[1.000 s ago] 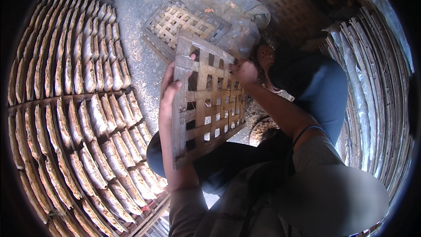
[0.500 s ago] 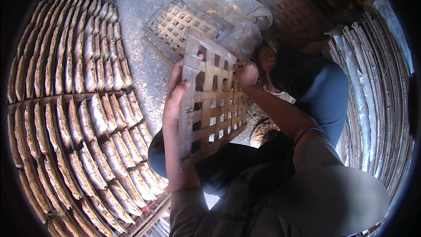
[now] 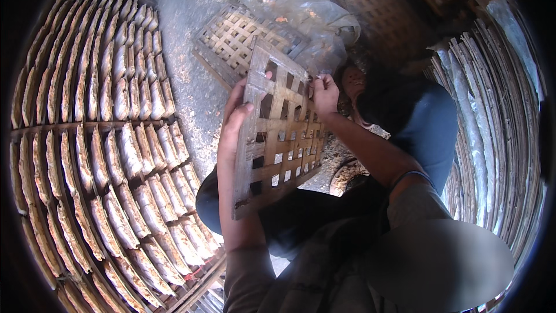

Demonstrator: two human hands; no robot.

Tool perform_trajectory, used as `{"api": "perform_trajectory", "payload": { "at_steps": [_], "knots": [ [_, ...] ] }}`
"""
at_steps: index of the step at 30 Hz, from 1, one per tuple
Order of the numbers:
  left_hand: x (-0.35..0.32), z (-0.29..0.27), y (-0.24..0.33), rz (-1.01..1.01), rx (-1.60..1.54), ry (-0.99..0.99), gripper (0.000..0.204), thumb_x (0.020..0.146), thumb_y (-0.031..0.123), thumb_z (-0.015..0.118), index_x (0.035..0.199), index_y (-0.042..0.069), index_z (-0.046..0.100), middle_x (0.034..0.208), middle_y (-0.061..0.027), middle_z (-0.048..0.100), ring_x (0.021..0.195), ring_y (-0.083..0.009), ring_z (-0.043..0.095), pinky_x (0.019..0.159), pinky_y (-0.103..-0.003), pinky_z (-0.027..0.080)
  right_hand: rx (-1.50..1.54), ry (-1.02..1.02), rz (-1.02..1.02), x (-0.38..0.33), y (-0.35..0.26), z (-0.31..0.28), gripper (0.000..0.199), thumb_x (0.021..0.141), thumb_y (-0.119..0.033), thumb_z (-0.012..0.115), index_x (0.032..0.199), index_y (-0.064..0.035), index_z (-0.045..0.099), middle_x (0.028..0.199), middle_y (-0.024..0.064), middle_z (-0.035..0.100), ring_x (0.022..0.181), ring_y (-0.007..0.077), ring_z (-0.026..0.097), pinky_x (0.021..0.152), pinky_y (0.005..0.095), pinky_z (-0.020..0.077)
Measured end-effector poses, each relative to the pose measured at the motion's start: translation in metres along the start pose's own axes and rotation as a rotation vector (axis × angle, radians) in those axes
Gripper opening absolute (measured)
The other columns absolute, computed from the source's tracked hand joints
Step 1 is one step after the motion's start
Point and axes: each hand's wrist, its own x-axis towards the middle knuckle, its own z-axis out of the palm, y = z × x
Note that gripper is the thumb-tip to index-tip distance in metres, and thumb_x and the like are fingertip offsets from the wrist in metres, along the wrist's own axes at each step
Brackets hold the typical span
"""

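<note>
A wooden-framed lattice tray [image 3: 245,145] of woven flat strips stands tilted on edge above my lap. My left hand [image 3: 234,117] is closed around its left rail, with the thumb on the near face and a fingertip showing through a gap. At the tray's far right corner is my right hand [image 3: 326,97], its thumb and fingers pinched together by the rim. Whatever those fingers hold, if anything, is too small to make out. Pale crumbs are scattered on the floor beyond.
A second lattice tray [image 3: 237,37] lies on the floor ahead, beside crumpled clear plastic sheeting [image 3: 313,8]. Rows of pale, crumb-coated strips [image 3: 124,101] fill the rack at left. Stacked thin sticks or tray edges [image 3: 498,122] rise at right. A round container [image 3: 347,175] sits by my legs.
The tray has tilted slightly, its top corner shifting to the right and its lower end rising a little. My right hand's fingers have lifted a bit higher at the far corner.
</note>
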Motion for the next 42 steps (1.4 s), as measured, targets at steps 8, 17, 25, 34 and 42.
{"api": "perform_trajectory", "payload": {
  "at_steps": [8, 17, 25, 34, 42],
  "knots": [
    [0.014, 0.030, 0.008, 0.071, -0.030, 0.026, 0.071, 0.074, 0.026, 0.052, 0.138, -0.003, 0.043, 0.142, -0.0199, 0.050, 0.137, -0.0273, 0.041, 0.118, -0.041, 0.026, -1.128, -0.392, -0.162, 0.058, 0.099, -0.082, 0.037, 0.093, -0.036, 0.056, 0.107, -0.0031, 0.064, 0.084, 0.0183, 0.068, 0.075, 0.0376, 0.066, 0.075, 0.0451, 0.0539],
    [-0.002, 0.019, 0.009, 0.041, 0.021, 0.072, 0.077, 0.074, 0.032, 0.055, 0.141, -0.002, 0.040, 0.145, -0.0206, 0.046, 0.139, -0.0284, 0.040, 0.118, -0.043, 0.024, -0.891, -0.449, -0.605, 0.034, -0.016, -0.041, 0.042, 0.085, -0.030, 0.063, 0.122, -0.0103, 0.059, 0.109, 0.0206, 0.065, 0.107, 0.0393, 0.060, 0.090, 0.0490, 0.0485],
    [0.000, 0.017, 0.006, -0.006, -0.038, 0.098, 0.082, 0.073, 0.036, 0.060, 0.142, -0.004, 0.038, 0.146, -0.0242, 0.043, 0.139, -0.0309, 0.040, 0.118, -0.044, 0.025, -0.772, -0.516, -0.530, 0.035, -0.008, -0.040, 0.045, 0.087, -0.021, 0.064, 0.130, -0.0081, 0.055, 0.112, 0.0188, 0.065, 0.104, 0.0381, 0.061, 0.089, 0.0435, 0.0487],
    [0.016, -0.027, -0.018, 0.050, -0.007, -0.086, 0.081, 0.082, 0.028, 0.059, 0.150, 0.000, 0.026, 0.152, -0.0241, 0.034, 0.136, -0.0334, 0.041, 0.111, -0.043, 0.039, -0.698, -0.501, -0.665, 0.047, 0.010, -0.043, 0.043, 0.089, -0.016, 0.059, 0.132, -0.0141, 0.058, 0.105, 0.0181, 0.067, 0.098, 0.0361, 0.064, 0.085, 0.0434, 0.0518],
    [0.007, -0.024, -0.014, 0.018, -0.073, -0.055, 0.078, 0.084, 0.026, 0.058, 0.150, 0.000, 0.026, 0.150, -0.0239, 0.036, 0.131, -0.0320, 0.045, 0.097, -0.039, 0.051, -0.599, -0.225, -0.343, 0.040, 0.025, -0.069, 0.026, 0.080, -0.017, 0.071, 0.104, -0.0082, 0.067, 0.094, 0.0158, 0.068, 0.087, 0.0331, 0.067, 0.073, 0.0407, 0.0535]
  ]
}}
